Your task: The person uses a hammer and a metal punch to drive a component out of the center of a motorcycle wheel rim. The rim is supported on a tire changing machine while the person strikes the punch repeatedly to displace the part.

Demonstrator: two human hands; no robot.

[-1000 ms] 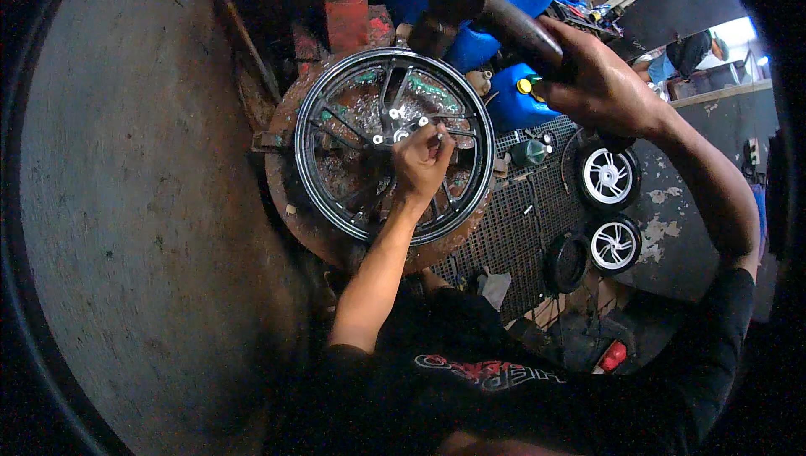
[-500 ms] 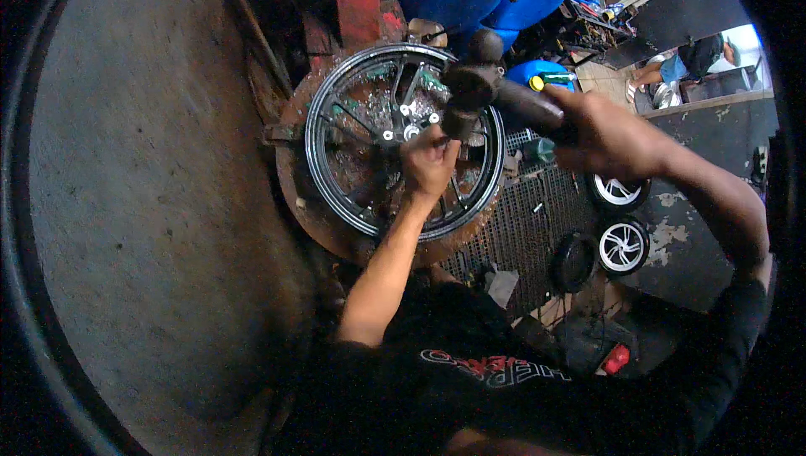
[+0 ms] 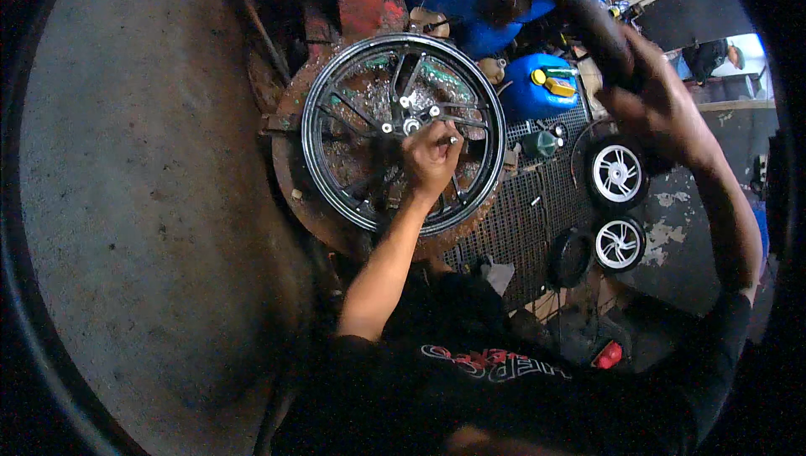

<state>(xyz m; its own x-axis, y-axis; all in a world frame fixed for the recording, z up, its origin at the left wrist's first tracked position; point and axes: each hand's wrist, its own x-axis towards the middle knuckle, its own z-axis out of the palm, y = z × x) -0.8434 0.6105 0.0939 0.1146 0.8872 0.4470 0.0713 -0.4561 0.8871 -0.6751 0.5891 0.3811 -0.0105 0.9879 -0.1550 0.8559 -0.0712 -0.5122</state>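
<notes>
A black spoked wheel rim lies flat on a rusty round stand. My left hand is closed just beside the wheel's hub, over the spokes. It grips a short metal rod, whose end shows above the curled fingers; its lower end is hidden. Raised at the upper right, my right hand is wrapped round the dark handle of a hammer. The hammer's head is blurred and stands apart from the rod.
Blue jerrycans stand behind the wheel, beside a red metal post. Right of the stand lies a perforated black mat. Two white-spoked wheels and a black tyre rest farther right. A person is at the far right.
My right hand has lifted the hammer up and to the right, away from the rod. My left hand stays at the hub. The rod's end now shows.
</notes>
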